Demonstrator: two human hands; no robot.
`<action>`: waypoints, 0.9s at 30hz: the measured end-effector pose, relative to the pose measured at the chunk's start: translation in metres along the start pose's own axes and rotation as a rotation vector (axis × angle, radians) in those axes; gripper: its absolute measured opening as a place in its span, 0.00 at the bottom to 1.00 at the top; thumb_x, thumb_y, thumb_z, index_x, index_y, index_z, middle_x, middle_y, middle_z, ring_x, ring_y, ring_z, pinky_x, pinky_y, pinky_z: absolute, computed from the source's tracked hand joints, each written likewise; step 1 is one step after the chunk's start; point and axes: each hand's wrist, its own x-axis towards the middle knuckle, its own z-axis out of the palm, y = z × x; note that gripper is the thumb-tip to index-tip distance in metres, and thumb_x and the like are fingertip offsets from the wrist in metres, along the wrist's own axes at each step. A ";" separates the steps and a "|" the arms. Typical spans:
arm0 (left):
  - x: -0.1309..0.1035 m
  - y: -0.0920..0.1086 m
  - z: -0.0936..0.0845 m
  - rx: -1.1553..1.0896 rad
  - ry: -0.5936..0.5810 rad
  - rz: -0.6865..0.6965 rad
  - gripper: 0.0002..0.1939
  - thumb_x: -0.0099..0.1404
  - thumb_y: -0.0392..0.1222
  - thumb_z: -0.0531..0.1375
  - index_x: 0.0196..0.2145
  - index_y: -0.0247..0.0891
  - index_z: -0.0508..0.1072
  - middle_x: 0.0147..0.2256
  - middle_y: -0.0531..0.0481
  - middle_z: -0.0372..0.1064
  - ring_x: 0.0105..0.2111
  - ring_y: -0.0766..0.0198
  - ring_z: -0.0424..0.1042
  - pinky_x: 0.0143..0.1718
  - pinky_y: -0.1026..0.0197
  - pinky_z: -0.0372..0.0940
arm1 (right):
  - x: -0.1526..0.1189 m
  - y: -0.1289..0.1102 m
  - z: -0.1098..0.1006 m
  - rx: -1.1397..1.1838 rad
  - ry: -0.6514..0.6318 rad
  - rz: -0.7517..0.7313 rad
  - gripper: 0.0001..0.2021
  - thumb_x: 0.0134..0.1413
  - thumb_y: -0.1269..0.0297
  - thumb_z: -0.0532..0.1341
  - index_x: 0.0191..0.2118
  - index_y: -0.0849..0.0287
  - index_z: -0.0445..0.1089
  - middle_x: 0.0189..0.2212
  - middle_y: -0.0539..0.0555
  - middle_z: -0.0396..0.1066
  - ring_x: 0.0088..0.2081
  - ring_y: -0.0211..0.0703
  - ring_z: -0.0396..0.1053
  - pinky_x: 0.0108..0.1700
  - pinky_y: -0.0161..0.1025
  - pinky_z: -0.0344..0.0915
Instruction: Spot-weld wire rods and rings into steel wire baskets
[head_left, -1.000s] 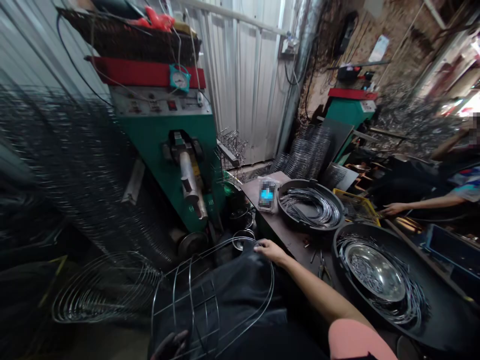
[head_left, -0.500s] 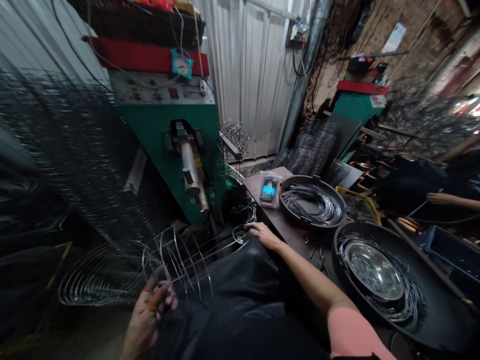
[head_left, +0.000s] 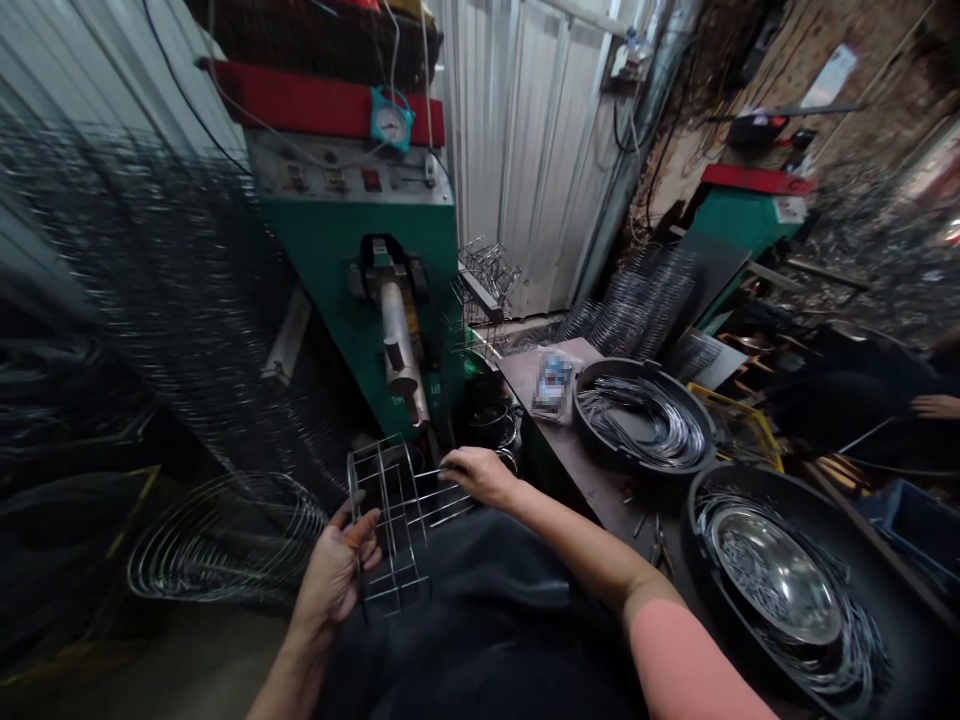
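Note:
A wire rack of thin shiny rods lies across my lap, over the dark apron. My left hand grips its left end, with something orange around the thumb. Farther right, my right hand has its fingers closed around the long wires that extend from the rack. Just beyond the rack stands a green welding machine with a thick metal arm pointing toward me. Left of my left hand sit stacked wire rings.
To the right, a table bears a round black tray of wire pieces, a bagged phone and pliers. A larger black tray holds a steel bowl. Another person's hand shows at the far right.
The rack has turned between my hands, its grid now facing me more squarely. My right hand has moved left along the wires, closer to my left hand. The view has shifted slightly.

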 end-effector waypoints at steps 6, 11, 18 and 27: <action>0.025 0.005 0.005 0.017 0.043 0.028 0.29 0.41 0.42 0.67 0.41 0.39 0.63 0.19 0.63 0.54 0.13 0.77 0.48 0.12 0.71 0.46 | 0.029 0.018 0.001 0.166 0.048 0.076 0.06 0.52 0.64 0.59 0.33 0.61 0.70 0.27 0.50 0.70 0.29 0.36 0.66 0.34 0.31 0.59; 0.044 0.000 0.013 -0.001 0.046 0.074 0.30 0.44 0.44 0.66 0.44 0.41 0.60 0.18 0.65 0.51 0.12 0.77 0.47 0.12 0.71 0.45 | 0.042 0.039 0.002 0.257 0.049 0.237 0.09 0.51 0.59 0.60 0.30 0.61 0.71 0.22 0.48 0.68 0.27 0.35 0.64 0.33 0.31 0.57; 0.063 0.001 0.021 -0.055 0.074 0.065 0.31 0.45 0.45 0.66 0.45 0.39 0.59 0.20 0.64 0.52 0.13 0.78 0.46 0.12 0.70 0.43 | 0.058 0.048 0.010 0.196 0.020 0.254 0.12 0.51 0.54 0.60 0.30 0.59 0.71 0.25 0.50 0.69 0.30 0.39 0.64 0.35 0.34 0.57; 0.076 0.002 0.033 -0.179 0.057 0.037 0.29 0.44 0.44 0.67 0.42 0.39 0.60 0.19 0.64 0.51 0.13 0.78 0.44 0.12 0.71 0.42 | 0.071 0.052 0.008 -0.044 0.014 0.121 0.10 0.52 0.55 0.60 0.30 0.57 0.71 0.27 0.52 0.70 0.32 0.40 0.65 0.37 0.37 0.56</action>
